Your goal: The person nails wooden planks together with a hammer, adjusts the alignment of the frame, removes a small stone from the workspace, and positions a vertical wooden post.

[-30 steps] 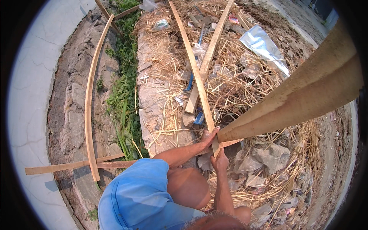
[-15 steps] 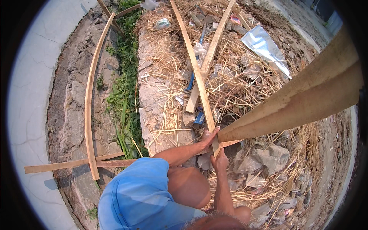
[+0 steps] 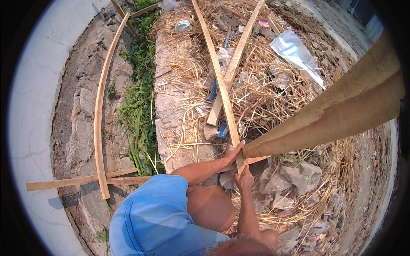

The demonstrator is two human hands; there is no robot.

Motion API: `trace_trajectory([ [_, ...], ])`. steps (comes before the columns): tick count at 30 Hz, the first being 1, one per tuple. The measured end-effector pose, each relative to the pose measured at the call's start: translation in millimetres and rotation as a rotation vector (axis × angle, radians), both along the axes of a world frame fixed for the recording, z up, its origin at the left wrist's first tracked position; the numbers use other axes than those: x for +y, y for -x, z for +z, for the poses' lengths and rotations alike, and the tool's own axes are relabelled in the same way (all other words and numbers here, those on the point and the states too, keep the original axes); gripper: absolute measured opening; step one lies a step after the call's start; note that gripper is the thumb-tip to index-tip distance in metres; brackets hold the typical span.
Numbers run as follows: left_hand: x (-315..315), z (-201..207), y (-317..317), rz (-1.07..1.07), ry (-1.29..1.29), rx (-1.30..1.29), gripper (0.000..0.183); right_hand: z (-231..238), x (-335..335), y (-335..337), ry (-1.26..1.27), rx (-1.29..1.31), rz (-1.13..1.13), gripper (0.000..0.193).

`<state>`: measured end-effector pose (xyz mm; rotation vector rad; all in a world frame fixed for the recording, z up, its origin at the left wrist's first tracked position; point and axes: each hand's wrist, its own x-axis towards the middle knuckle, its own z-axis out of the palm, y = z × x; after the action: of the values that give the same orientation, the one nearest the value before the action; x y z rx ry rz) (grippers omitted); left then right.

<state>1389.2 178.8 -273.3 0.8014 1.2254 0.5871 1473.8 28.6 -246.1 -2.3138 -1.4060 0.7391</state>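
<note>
A long, narrow wooden slat [image 3: 222,85] runs away from me over the straw. My left hand [image 3: 232,153] is closed round its left side near the close end, thumb against the wood. Just below, at the very tip, my right hand [image 3: 244,179] grips the same slat; some of its fingers are hidden. Right beside both hands is the foot of a tall wooden post [image 3: 320,111], rising steeply past my view on the right. Under the slat's end lies another piece of wood [image 3: 258,159], mostly covered. A second slat [image 3: 237,55] crosses beneath the held one.
Left of me, a long slat [image 3: 101,102] lies across other boards [image 3: 64,184]. Green weeds [image 3: 139,106] fill a gap beside a broken masonry ledge [image 3: 168,85]. Dry straw [image 3: 256,102], rubble, plastic scraps and a silvery sheet [image 3: 294,53] cover the ground ahead and right.
</note>
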Motion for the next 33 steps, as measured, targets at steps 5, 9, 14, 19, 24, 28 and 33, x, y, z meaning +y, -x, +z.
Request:
trace_trajectory([
  [5,-4,2,-3,0.038,-0.011,-0.029,0.074,-2,-3,-1,0.018,-0.008,0.0,0.071],
  [9,-3,2,-2,0.009,0.043,-0.019,0.074,-5,-4,-2,-0.014,-0.008,0.009,0.072],
  [14,-1,9,-1,0.036,-0.002,-0.019,0.077,-4,0,-2,-0.038,0.003,0.006,0.073],
  [19,0,18,-2,0.03,-0.008,-0.009,0.079,-2,1,-1,-0.02,0.001,-0.007,0.071],
  [24,0,22,-1,0.049,-0.007,-0.014,0.078,-3,1,0,-0.026,0.002,-0.001,0.068],
  [28,-1,13,-2,0.094,-0.045,0.004,0.078,-6,1,1,-0.027,0.004,-0.001,0.068],
  [33,1,8,0,0.067,0.002,0.036,0.077,-8,1,3,-0.042,0.0,0.0,0.068],
])
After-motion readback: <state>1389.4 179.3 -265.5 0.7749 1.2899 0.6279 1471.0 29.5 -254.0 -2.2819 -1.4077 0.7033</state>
